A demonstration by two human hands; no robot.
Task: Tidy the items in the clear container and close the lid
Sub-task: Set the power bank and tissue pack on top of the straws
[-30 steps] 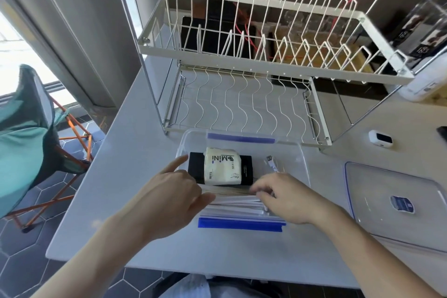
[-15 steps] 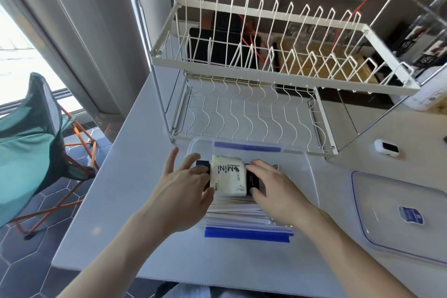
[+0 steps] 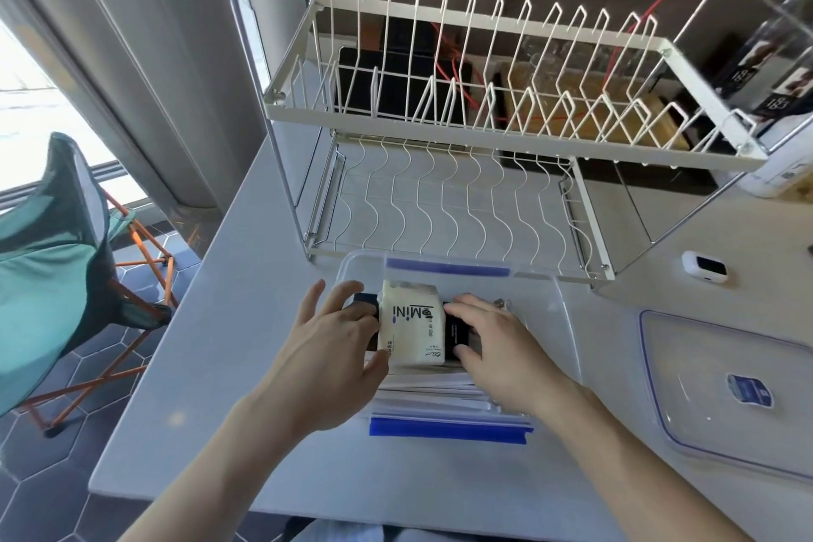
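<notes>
A clear, thin-walled plastic container with blue clip strips (image 3: 567, 321) sits on the smooth pale grey countertop (image 3: 228, 348), its far rim just beside the foot of the white two-tier wire dish rack (image 3: 475, 132). Inside it, a soft cream-white tissue pack printed "MiNi" (image 3: 411, 323) lies across a flat black rectangular object (image 3: 457, 328), most of which is hidden by the pack and the fingers. The left hand (image 3: 327, 359) grips the black object's left end, thumb on the near edge and fingers curled over the far edge; the right hand (image 3: 499, 350) holds the right end the same way. Below them lies a stack of flat white sheets (image 3: 431, 387), partly covered by both wrists, so its depth cannot be made out. A small metallic item (image 3: 500, 303) by the right fingers is too small to identify. The container's right half is open floor. Its matching clear flat lid with a blue label (image 3: 721, 387) lies on the counter well to the right, cut off by the frame edge. A small white rounded device (image 3: 704, 267) rests beyond it. A teal fabric folding chair with orange legs (image 3: 48, 273) stands past the counter's left edge
</notes>
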